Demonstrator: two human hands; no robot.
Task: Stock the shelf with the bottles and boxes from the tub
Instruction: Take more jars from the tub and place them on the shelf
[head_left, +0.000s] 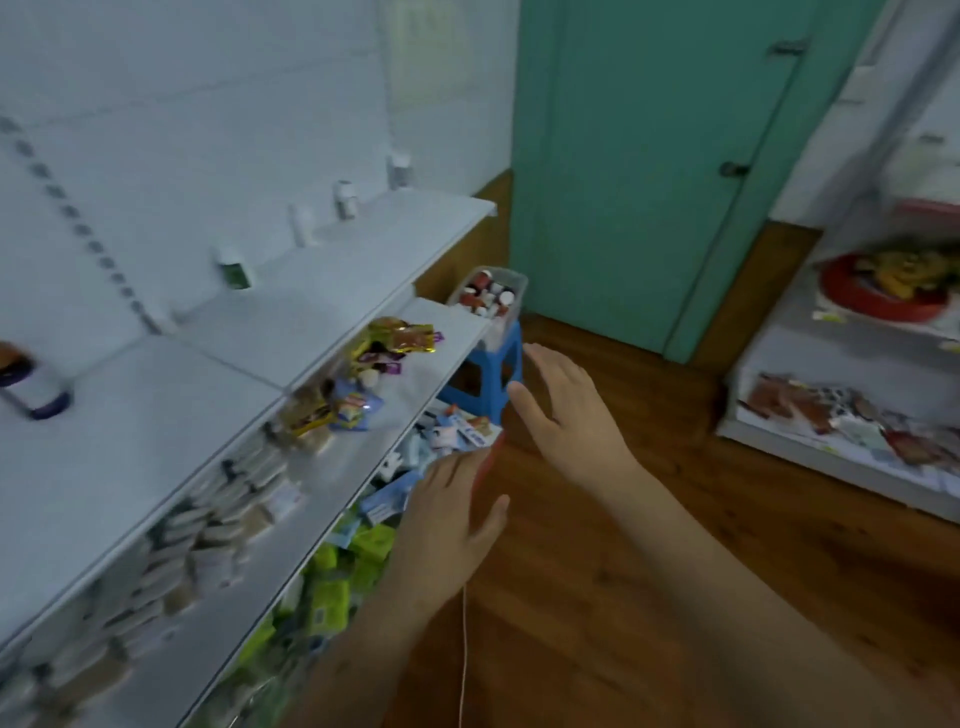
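A clear tub (511, 283) full of small bottles stands on a blue stool (506, 358) at the far end of the white shelf unit. The top shelf (322, 270) carries several spaced-out bottles along its back wall, among them a green-labelled one (235, 270) and a white one (345, 199). A dark-capped bottle (31, 384) sits blurred at the left edge. My left hand (452, 514) hovers with straight fingers near the lower shelf's front, holding nothing. My right hand (563, 410) is stretched out flat, empty, pointing toward the tub.
Lower shelves (395, 405) hold snack packets, stacked boxes and green packs. A teal door (649, 156) stands behind the tub. Another stocked shelf unit (852, 395) is on the right. Wooden floor (649, 519) lies between the units. A thin white cord (464, 649) hangs below my left wrist.
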